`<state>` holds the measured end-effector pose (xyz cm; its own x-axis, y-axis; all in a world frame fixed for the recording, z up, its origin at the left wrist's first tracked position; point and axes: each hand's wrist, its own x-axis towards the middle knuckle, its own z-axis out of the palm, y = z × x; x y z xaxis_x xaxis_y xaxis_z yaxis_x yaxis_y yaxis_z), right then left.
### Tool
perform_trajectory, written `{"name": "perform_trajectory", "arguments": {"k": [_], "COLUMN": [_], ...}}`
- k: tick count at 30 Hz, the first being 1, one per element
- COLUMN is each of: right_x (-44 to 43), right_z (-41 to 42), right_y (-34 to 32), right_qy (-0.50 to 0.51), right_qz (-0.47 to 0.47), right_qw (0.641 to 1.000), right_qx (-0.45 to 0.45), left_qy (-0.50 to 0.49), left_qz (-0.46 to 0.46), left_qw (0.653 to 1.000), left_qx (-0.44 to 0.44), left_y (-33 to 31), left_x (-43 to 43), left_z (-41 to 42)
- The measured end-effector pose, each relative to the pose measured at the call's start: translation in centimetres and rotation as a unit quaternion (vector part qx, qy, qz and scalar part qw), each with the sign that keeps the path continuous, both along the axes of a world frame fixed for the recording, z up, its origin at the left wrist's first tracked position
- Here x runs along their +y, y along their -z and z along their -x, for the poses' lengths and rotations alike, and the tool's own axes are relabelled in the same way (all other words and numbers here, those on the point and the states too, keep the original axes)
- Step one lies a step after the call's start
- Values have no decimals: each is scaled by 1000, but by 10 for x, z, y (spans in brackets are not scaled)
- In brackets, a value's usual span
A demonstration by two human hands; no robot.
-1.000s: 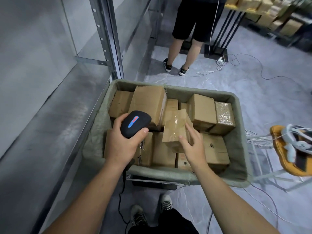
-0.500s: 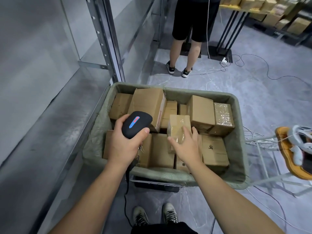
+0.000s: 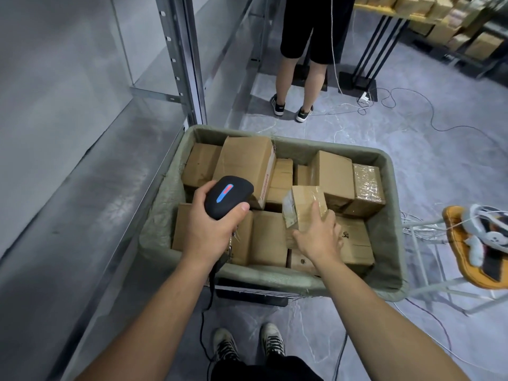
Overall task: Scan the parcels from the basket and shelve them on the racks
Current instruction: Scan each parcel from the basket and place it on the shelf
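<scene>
A grey-green fabric basket (image 3: 395,232) stands in front of me, filled with several brown cardboard parcels. My left hand (image 3: 209,232) is shut on a black handheld scanner (image 3: 226,196) with a red and blue light strip, held over the basket's left side. My right hand (image 3: 320,237) grips a small tape-wrapped parcel (image 3: 302,204) near the basket's middle, its taped face turned up and tilted left. A large parcel (image 3: 244,166) lies tilted at the back left. The metal rack shelf (image 3: 90,188) runs along my left.
A person in black shorts (image 3: 310,50) stands beyond the basket. Cables (image 3: 412,105) trail over the grey floor. A white frame with an orange seat (image 3: 472,251) holding white items sits at the right. Racks with boxes (image 3: 450,26) line the far right.
My right hand has turned the small taped parcel and lowered it toward the basket's middle. The scanner hand has stayed nearly still over the left side.
</scene>
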<state>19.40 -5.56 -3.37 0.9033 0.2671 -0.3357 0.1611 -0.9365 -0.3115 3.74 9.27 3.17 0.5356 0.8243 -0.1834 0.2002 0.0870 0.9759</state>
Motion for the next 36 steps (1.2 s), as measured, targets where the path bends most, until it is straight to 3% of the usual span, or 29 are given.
{"name": "perform_trajectory", "arguments": {"k": [4,8,17,27,36], "right_x": [-13,-22,-28,-35,-43], "right_z": [-8,-10,-7,-19,1], "right_y": [0,-3,-20,-59,-87], "right_qy": [15,25,2,-165,-364], "right_qz": [-28,-134,-350,-430,-418], "right_qw": [999,989,930,872,826], "right_qx": [20,52,110,170,103], "left_qy": [27,41,-7,-100,-207], "left_qz": [4,0,-22,-81,-123], "left_qw": [1000,999,999,991,970], "left_qx": [-10,-25,-23,-40,-39], "left_y": [3,1,-14,-51,-73], "left_x": [-2,-6,-23,-82,-132], "left_z": [-4,-6,10,40,85]}}
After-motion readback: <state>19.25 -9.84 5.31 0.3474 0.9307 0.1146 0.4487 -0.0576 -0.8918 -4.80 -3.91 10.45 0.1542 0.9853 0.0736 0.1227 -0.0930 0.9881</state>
